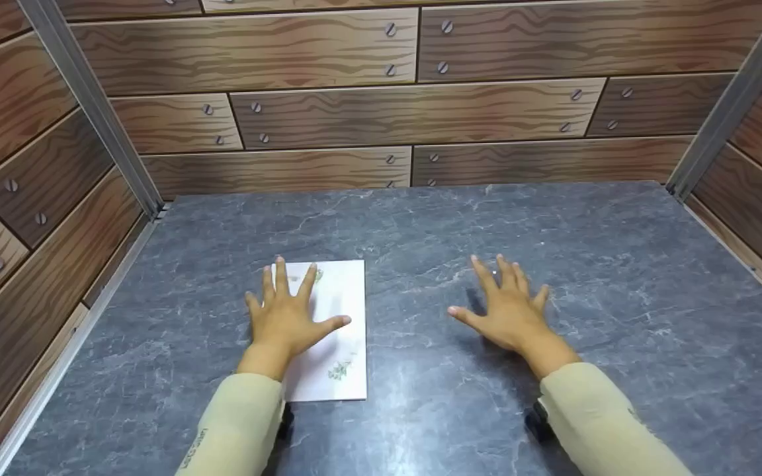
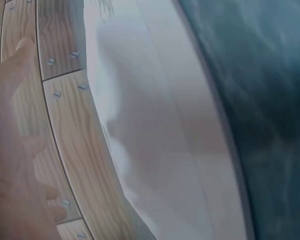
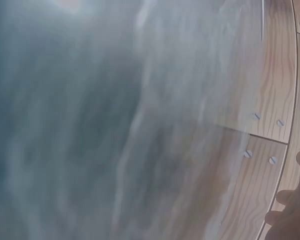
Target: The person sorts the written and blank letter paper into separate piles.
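A flat white booklet (image 1: pixel 341 297) with small green leaf prints lies on the grey marbled tabletop (image 1: pixel 414 231), left of centre. Over its left part my left hand (image 1: pixel 282 324) is held palm down with fingers spread, hiding some of the cover. In the left wrist view, the hand (image 2: pixel 12 165) stands above the booklet (image 2: pixel 155 140), whose cover carries its shadow and a crease along one edge. My right hand (image 1: pixel 510 314), fingers also spread, hovers over the tabletop to the right, holding nothing. Its fingertips (image 3: pixel 285 196) show at the right wrist view's edge.
A wood-plank patterned wall (image 1: pixel 414 112) rises behind the table, with similar panels at left and right. Grey metal posts (image 1: pixel 93 112) stand at the back corners. A pale strip (image 1: pixel 70 347) runs along the table's left edge.
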Motion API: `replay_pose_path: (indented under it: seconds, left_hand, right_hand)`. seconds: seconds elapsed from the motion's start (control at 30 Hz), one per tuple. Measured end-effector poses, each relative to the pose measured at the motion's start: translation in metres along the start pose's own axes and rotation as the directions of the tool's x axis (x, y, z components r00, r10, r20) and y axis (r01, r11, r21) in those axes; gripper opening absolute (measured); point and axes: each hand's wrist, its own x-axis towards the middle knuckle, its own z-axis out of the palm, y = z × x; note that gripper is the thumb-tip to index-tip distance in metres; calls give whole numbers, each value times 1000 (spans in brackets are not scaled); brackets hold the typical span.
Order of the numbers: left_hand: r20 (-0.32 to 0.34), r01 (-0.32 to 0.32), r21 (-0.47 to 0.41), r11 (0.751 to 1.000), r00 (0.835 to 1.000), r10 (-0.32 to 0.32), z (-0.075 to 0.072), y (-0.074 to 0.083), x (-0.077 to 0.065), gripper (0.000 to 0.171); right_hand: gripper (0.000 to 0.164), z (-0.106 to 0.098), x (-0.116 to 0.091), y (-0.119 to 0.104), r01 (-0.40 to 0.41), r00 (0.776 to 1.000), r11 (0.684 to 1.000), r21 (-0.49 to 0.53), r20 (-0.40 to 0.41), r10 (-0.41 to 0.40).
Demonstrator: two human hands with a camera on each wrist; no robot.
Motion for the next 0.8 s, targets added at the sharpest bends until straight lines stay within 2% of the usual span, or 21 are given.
replay_pose_path:
  seconds: [0.2, 0.8]
  left_hand:
    - [25, 23, -9, 1000, 999, -23, -3, -11, -1, 104]
    - [41, 55, -17, 998, 998, -55, -7, -37, -2, 105]
  right_hand:
    - [97, 4, 3, -8, 3, 1000, 1000, 11, 12, -3]
    - [98, 15, 11, -35, 31, 999, 999, 39, 28, -32]
